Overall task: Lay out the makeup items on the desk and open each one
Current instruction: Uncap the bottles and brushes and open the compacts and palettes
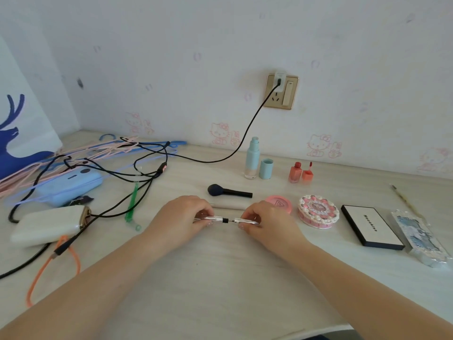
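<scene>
left hand [181,218] and right hand [263,220] each pinch one half of a slim, shiny silver pen [226,220], pulled apart just above the pale, matte bench [220,278], dark tip showing in the gap. behind: one dark brush [229,191], one pale blue bottle [252,158] with its cap [266,168] beside it, one red tint bottle [295,172]. rightward: two round compacts, two rectangular palettes [372,227]. the near bench edge lies under the forearms.

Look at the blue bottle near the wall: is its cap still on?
No: the blue bottle stands uncapped, its cap upright on the desk beside it.
</scene>
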Demonstrator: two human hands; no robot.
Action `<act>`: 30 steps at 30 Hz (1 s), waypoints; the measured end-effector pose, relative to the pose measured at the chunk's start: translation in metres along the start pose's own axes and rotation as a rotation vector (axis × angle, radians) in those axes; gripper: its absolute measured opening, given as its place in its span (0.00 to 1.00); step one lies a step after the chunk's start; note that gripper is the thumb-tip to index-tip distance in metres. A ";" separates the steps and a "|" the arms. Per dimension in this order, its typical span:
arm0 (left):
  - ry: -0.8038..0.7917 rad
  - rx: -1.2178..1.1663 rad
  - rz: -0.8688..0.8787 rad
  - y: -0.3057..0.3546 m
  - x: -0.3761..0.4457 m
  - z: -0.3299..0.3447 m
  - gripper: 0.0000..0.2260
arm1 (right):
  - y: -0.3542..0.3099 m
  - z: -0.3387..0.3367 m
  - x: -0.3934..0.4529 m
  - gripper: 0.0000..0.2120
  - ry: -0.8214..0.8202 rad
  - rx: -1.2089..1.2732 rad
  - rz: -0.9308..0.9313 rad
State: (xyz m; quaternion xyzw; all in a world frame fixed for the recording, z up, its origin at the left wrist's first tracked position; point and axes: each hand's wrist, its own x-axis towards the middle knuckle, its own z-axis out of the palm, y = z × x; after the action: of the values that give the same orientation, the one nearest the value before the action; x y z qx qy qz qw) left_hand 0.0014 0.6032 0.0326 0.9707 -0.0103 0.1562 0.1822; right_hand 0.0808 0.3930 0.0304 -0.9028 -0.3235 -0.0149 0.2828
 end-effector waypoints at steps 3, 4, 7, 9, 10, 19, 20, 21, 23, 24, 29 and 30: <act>0.001 0.024 -0.008 -0.002 0.006 0.002 0.06 | 0.000 0.001 0.004 0.05 0.020 -0.024 -0.008; -0.006 0.033 -0.012 -0.002 0.008 0.003 0.06 | 0.000 0.002 0.005 0.06 0.023 -0.035 -0.013; -0.021 0.061 -0.016 -0.004 0.010 0.007 0.06 | 0.002 0.002 0.007 0.07 0.016 -0.059 -0.032; -0.020 0.053 -0.027 -0.006 0.011 0.008 0.06 | 0.002 0.003 0.008 0.07 0.008 -0.072 -0.040; -0.019 0.045 -0.034 -0.006 0.011 0.009 0.06 | 0.002 0.003 0.009 0.07 0.007 -0.072 -0.041; -0.019 -0.032 -0.053 -0.008 0.008 0.007 0.12 | 0.004 0.004 0.008 0.11 0.014 -0.048 -0.040; -0.015 -0.032 -0.046 -0.009 0.008 0.006 0.13 | 0.005 0.004 0.008 0.12 0.016 -0.037 -0.042; -0.010 -0.034 -0.038 -0.009 0.008 0.005 0.13 | 0.005 0.003 0.007 0.12 0.017 -0.028 -0.042; 0.006 -0.048 -0.024 -0.008 0.007 0.002 0.13 | 0.006 0.002 0.006 0.13 0.015 -0.022 -0.037; 0.013 -0.059 -0.019 -0.007 0.008 0.001 0.14 | 0.006 0.002 0.006 0.13 0.013 -0.021 -0.034; 0.035 -0.152 -0.007 0.004 0.013 -0.004 0.15 | 0.007 -0.002 0.003 0.14 0.022 0.014 -0.016; 0.033 -0.168 -0.008 0.007 0.015 -0.005 0.14 | 0.007 -0.004 0.002 0.14 0.027 0.027 -0.017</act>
State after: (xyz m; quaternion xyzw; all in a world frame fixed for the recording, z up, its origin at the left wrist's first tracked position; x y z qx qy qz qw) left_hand 0.0135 0.5987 0.0438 0.9494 -0.0165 0.1699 0.2637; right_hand 0.0872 0.3878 0.0304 -0.8958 -0.3275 -0.0252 0.2993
